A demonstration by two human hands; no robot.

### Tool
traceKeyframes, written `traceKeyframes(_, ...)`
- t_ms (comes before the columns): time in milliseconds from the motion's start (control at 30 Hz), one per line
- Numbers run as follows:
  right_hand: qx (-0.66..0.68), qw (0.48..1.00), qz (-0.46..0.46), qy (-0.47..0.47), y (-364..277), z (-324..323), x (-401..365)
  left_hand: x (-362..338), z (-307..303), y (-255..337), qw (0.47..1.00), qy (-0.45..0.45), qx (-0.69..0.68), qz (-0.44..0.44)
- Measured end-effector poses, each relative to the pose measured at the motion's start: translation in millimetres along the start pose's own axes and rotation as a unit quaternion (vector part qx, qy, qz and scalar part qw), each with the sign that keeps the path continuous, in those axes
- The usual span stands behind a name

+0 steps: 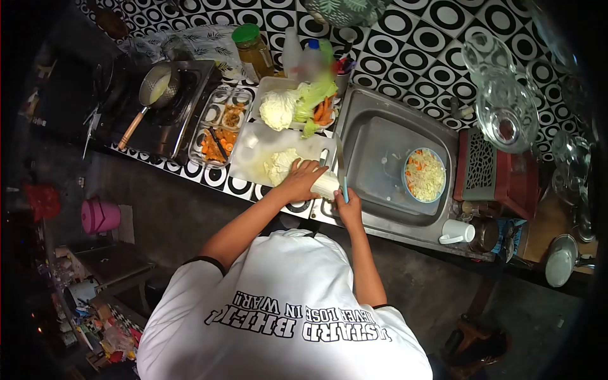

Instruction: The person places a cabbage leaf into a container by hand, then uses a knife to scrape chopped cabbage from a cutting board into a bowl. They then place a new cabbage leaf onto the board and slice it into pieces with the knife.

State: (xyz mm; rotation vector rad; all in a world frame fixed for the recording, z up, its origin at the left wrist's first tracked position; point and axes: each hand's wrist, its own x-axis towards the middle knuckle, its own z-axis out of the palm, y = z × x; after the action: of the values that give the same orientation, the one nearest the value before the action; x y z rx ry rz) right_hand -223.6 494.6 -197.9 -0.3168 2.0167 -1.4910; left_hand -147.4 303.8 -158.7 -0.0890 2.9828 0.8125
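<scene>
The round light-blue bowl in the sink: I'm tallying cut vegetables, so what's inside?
Pale shreds mixed with orange pieces show inside the round light-blue bowl. Anything beneath this top layer, including the bowl's bottom, is covered.

Dressed in a loose white T-shirt [291, 266], softly creased, filling the lower middle of the frame. Cut short at the sleeves [174, 288] and edged there with black bands [204, 258]. Printed across with bold black-and-white lettering [297, 320], upside down in the frame: two rows, blockier in the lower, reading "NEVER LOSE IN WAR!!" in the upper. Bare from the sleeves to left grip [304, 182] and right grip [348, 208].
</scene>
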Motion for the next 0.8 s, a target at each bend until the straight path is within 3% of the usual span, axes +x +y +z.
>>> traceKeyframes(367, -0.043, 0.996, -0.057, -0.053, 3, -10, 5, 14, 7, 11, 1.000, -0.006, 0.017, 0.019)
traceKeyframes(567, -0.026, 0.997, -0.037, -0.070, -1, -20, 0, 8, -6, 10, 1.000, 0.002, 0.021, 0.001)
traceKeyframes(633, -0.003, 0.997, -0.027, -0.073, 0, -24, -6, 1, -16, 12, 0.996, 0.082, 0.034, 0.004)
traceKeyframes(800, 0.030, 0.997, -0.029, -0.061, 7, -25, -13, -20, -53, 24, 0.987, 0.145, 0.038, -0.057)
